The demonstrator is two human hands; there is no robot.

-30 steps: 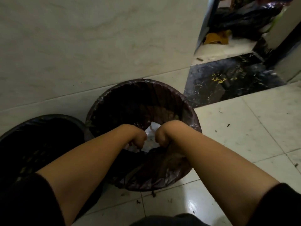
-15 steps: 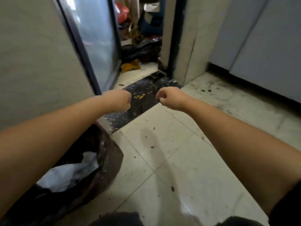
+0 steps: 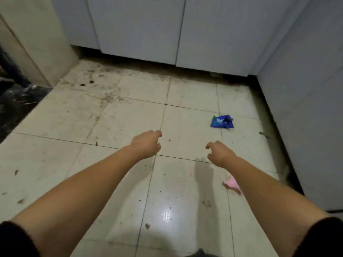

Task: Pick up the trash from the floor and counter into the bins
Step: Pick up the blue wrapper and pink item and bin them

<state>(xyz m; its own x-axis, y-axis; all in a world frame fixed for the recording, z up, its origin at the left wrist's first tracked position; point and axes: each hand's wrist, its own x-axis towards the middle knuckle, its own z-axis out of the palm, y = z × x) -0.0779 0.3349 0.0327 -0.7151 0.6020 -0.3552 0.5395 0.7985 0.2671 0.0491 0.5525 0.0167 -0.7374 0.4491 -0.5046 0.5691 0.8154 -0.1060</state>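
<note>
A crumpled blue wrapper (image 3: 222, 122) lies on the pale floor tiles ahead and to the right. A pink scrap (image 3: 232, 184) lies nearer to me, partly hidden under my right forearm. My left hand (image 3: 147, 144) hovers over the floor with its fingers loosely curled and nothing in it. My right hand (image 3: 220, 153) floats to the right of it, fingers bent and apart, empty, a short way in front of the blue wrapper. No bin is in view.
White cabinet doors (image 3: 141, 28) close the far side and another white panel (image 3: 306, 101) runs along the right. A beige wall corner (image 3: 42, 43) stands at the left, beside a dark marble threshold (image 3: 16, 106). Dirt specks dot the tiles.
My view has swung right, away from the two bins and the doorway, onto the open floor. Both hands came out of the lined bin and their fists loosened.
</note>
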